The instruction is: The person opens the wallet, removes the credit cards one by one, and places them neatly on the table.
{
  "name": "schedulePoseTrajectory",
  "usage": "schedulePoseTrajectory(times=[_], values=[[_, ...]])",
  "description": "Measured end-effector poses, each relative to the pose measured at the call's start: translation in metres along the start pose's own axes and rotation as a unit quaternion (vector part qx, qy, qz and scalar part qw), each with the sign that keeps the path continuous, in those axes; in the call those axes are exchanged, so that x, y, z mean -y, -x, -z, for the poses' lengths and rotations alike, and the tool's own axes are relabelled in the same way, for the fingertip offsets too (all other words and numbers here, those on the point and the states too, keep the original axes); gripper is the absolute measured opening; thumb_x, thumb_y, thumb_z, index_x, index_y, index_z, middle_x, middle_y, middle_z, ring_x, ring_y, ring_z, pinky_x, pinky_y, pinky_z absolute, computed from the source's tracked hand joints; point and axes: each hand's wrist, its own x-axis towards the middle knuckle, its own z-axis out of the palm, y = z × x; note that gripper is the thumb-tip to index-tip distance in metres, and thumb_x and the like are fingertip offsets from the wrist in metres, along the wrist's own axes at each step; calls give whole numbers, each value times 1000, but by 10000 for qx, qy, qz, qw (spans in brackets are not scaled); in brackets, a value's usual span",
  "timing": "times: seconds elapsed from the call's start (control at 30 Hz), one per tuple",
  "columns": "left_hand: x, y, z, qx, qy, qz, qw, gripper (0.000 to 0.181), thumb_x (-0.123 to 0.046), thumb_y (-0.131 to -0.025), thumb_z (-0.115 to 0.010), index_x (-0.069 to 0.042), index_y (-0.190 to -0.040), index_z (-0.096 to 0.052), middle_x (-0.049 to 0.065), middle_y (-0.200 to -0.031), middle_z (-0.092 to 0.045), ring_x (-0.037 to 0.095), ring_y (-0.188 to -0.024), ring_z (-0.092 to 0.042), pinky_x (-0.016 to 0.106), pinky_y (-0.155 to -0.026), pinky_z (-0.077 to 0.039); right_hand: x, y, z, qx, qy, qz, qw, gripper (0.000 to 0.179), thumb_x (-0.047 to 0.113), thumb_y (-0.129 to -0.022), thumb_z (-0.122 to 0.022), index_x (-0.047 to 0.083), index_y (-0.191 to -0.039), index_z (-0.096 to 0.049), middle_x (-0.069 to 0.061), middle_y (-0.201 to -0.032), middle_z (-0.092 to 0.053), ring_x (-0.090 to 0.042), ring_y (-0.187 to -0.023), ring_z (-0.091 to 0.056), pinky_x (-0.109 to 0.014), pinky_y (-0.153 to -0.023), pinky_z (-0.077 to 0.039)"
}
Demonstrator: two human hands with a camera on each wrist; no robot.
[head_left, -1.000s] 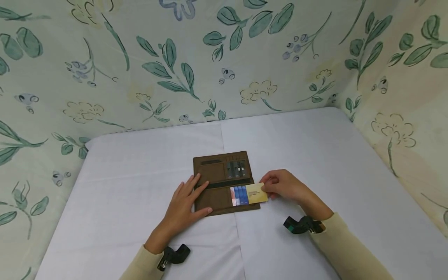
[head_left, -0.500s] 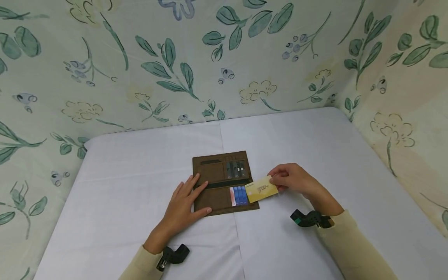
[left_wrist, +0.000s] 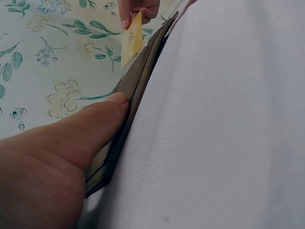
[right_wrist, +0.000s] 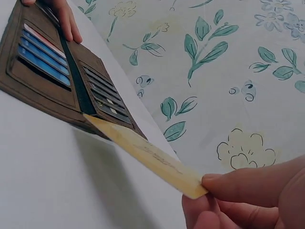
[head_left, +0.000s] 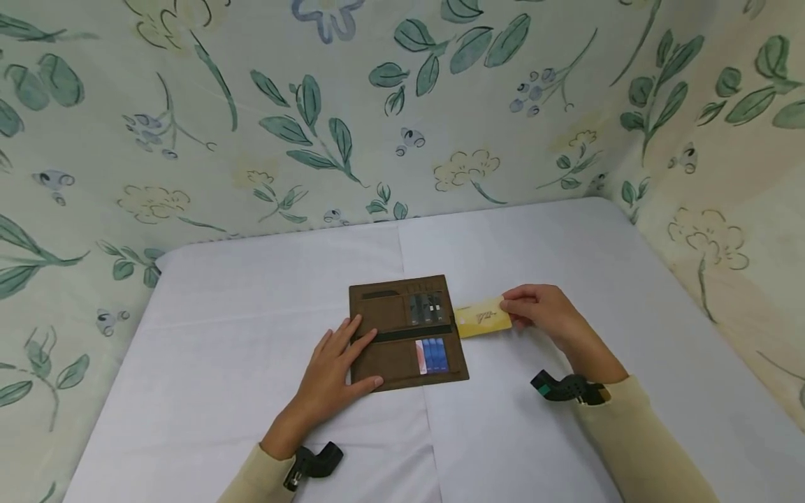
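Note:
A brown wallet (head_left: 393,363) lies spread flat on the white-covered table. My left hand (head_left: 333,367) rests on its left side with fingers straight; the thumb (left_wrist: 116,100) presses near the lower edge. Between thumb and fingers, my right hand (head_left: 544,314) pinches a yellow card (head_left: 484,318) by its right end. The card is held over the table beside the wallet, its left end close to the wallet's right edge. Blue cards (right_wrist: 43,52) sit in the wallet's lower slots, and dark cards (head_left: 426,307) fill the upper right slots.
The white cloth (head_left: 251,300) covers the table on every side of the wallet. Fabric with a leaf and flower print (head_left: 339,133) hangs behind the table and to its right. Both wrists wear a black camera mount (head_left: 569,388).
My right hand has drawn the yellow card out of the lower slots and moved it right and away from me, beside the wallet. My left hand has stayed on the wallet.

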Motion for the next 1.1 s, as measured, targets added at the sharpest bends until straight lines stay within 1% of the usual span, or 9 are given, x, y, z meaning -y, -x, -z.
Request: schedulePoseTrajectory(times=[0.2, 0.33, 0.43, 0.63, 0.8, 0.87, 0.93, 1.03, 1.1], values=[[0, 1, 2, -60, 40, -46, 10000, 74, -60, -79, -54, -22, -140, -35, 8, -149, -18, 30, -136, -14, 53, -105, -11, -2, -12, 4, -344, -90, -78, 9993, 41, 31, -85, -62, 2, -113, -57, -16, -112, -53, -23, -82, -55, -28, -69, -51], [0, 2, 1, -98, 36, -40, 9999, 74, -60, -79, -55, -22, -140, -35, 8, -149, -18, 30, -136, -14, 53, -105, -12, -4, -22, 5, -572, -213, -248, 9978, 42, 31, -85, -63, 3, -115, -57, -14, -115, -52, -22, -84, -55, -25, -67, -51], [1, 2, 1, -139, 80, -35, 9999, 74, -59, -78, -56, -23, -139, -36, 8, -149, -19, 30, -135, -15, 53, -105, -12, -5, -30, 6, -649, -337, -347, 9967, 42, 32, -84, -63, 4, -115, -57, -13, -116, -52, -21, -85, -55, -24, -68, -51], [2, 1, 0, -89, 39, -65, 9999, 74, -60, -79, -54, -23, -140, -34, 8, -149, -18, 29, -136, -14, 52, -105, -12, -3, -45, 8, -732, -455, -398, 9955, 44, 32, -85, -63, 4, -118, -56, -15, -116, -51, -23, -86, -54, -26, -69, -51], [1, 1, 1, -10, 11, -29, 10000, 75, -61, -79, -53, -24, -141, -33, 7, -149, -17, 29, -136, -13, 52, -106, -10, 0, -56, 8, -962, -463, -570, 9927, 45, 34, -84, -64, 7, -118, -56, -11, -118, -50, -23, -90, -54, -17, -63, -49], [0, 1, 2, -14, 14, -16, 10000, 75, -61, -79, -54, -24, -141, -33, 7, -149, -16, 28, -136, -13, 52, -106, -10, 2, -61, 8, -1058, -418, -541, 9920, 45, 35, -83, -64, 7, -117, -57, -11, -118, -50, -23, -91, -54, -16, -62, -48], [0, 1, 2, -41, 28, -28, 10000, 75, -60, -79, -54, -23, -140, -34, 7, -149, -17, 29, -136, -13, 52, -106, -11, 6, -65, 8, -1161, -392, -500, 9912, 46, 35, -83, -64, 5, -116, -57, -13, -116, -51, -23, -89, -54, -17, -63, -49], [1, 1, 2, -45, 16, -47, 10000, 75, -61, -79, -54, -24, -140, -33, 8, -149, -17, 29, -136, -13, 51, -106, -11, 9, -71, 10, -1192, -218, -404, 9918, 46, 34, -84, -63, 2, -116, -57, -15, -114, -51, -23, -86, -54, -21, -67, -50], [1, 2, 2, -28, -2, -40, 10000, 75, -61, -79, -53, -24, -141, -33, 7, -149, -17, 28, -136, -12, 51, -106, -10, 11, -75, 11, -1228, -177, -472, 9911, 45, 34, -84, -63, 2, -115, -57, -14, -112, -52, -22, -84, -55, -22, -67, -50]])
